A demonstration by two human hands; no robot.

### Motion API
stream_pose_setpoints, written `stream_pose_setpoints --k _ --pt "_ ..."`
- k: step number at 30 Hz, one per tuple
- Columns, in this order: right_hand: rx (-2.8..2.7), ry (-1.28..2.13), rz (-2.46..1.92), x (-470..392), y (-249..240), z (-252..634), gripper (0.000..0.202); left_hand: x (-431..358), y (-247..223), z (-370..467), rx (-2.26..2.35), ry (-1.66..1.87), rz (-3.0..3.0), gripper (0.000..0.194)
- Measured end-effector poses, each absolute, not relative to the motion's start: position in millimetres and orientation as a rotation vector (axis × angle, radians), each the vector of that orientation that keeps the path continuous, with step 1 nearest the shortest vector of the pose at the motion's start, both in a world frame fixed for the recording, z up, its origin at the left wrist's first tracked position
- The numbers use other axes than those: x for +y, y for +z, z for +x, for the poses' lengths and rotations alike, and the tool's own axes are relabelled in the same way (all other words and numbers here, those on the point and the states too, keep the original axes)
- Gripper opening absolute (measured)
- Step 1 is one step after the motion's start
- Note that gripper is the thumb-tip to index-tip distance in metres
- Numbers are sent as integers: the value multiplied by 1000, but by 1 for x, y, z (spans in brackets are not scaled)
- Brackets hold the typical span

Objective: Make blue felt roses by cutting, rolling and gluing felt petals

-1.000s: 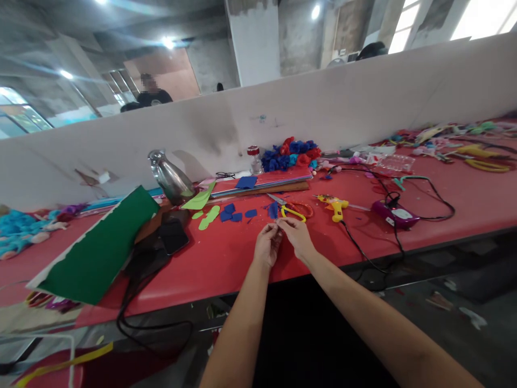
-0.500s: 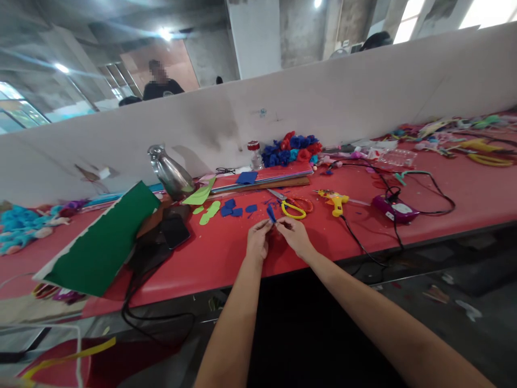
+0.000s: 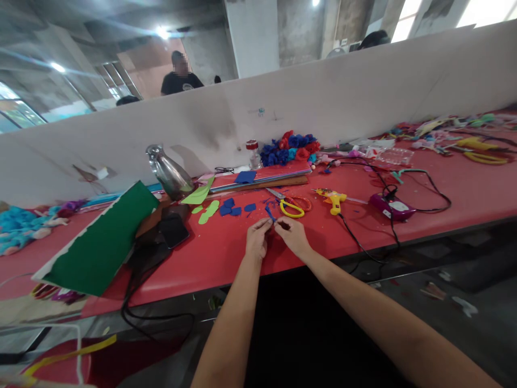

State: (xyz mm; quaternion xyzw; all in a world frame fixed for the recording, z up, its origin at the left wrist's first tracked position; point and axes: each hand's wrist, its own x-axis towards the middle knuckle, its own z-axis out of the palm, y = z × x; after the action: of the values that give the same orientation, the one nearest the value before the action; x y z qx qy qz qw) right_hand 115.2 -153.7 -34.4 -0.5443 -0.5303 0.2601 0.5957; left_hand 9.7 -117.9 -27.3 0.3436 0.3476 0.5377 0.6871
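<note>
Between the fingertips of both hands is a small, narrow blue piece [image 3: 270,213], folded or twisted; its material looks like the blue cut pieces nearby. My left hand [image 3: 257,237] pinches it from the left, and my right hand [image 3: 293,235] pinches its lower end from the right. Just beyond the fingers lie scissors [image 3: 291,210] with yellow and red handles, among blue scraps. Blue cut pieces [image 3: 230,208] and light green rounded pieces [image 3: 209,212] rest to the left on the red table [image 3: 218,258]. A yellow glue gun [image 3: 335,200] lies to the right.
A metal jug [image 3: 168,172] and a red-lidded jar [image 3: 253,154] stand toward the white partition [image 3: 202,129]. Red and blue flowers [image 3: 288,148] are heaped behind stacked sheets. A green board [image 3: 97,245] leans at left. A purple box [image 3: 391,207] with cables sits right. Another person stands beyond the partition.
The blue piece between my fingers looks narrower and more twisted. Both hands stay almost in place. The person beyond the partition has shifted to the right.
</note>
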Motion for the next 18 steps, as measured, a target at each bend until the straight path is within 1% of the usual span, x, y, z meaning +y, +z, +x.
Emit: stream_pose_setpoints --k 9,18 --pt "-1313 413 -1268 -154 -39 114 21 -120 -26 10 764 1227 758 27" --pt "-1337 376 -1263 -155 -40 114 21 -123 -24 10 760 1232 768 27"
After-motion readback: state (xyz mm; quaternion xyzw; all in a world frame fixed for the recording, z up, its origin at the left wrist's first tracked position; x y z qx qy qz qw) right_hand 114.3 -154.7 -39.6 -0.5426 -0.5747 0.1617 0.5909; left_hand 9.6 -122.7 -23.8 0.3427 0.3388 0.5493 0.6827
